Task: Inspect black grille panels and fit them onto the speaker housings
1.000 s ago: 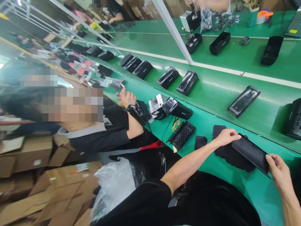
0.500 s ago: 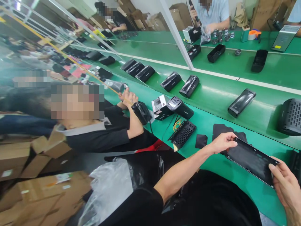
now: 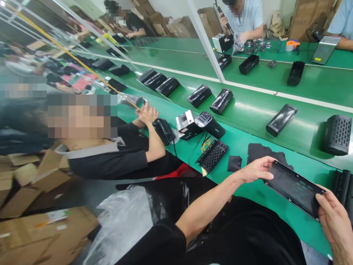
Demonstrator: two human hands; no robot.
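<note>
A flat black rectangular panel, with small clips along its edges and a dark sheet-like inner face, is held tilted above the green table. My left hand pinches its left end, thumb on the inner face. At its right end my right hand grips the edge, thumb on top and fingers underneath. Behind the panel lie black cut sheets, and a smaller black square piece rests left of them. A perforated black grille lies further left.
Black speaker-like housings stand along the green conveyor, with a perforated unit at the right. Dark parts lie beside my right hand. A co-worker's arm is at the left. Cardboard boxes and clear plastic sit lower left.
The view has shifted slightly, bringing more of the dark parts at the right edge into sight. Both hands keep hold of the panel, which has tilted slightly.
</note>
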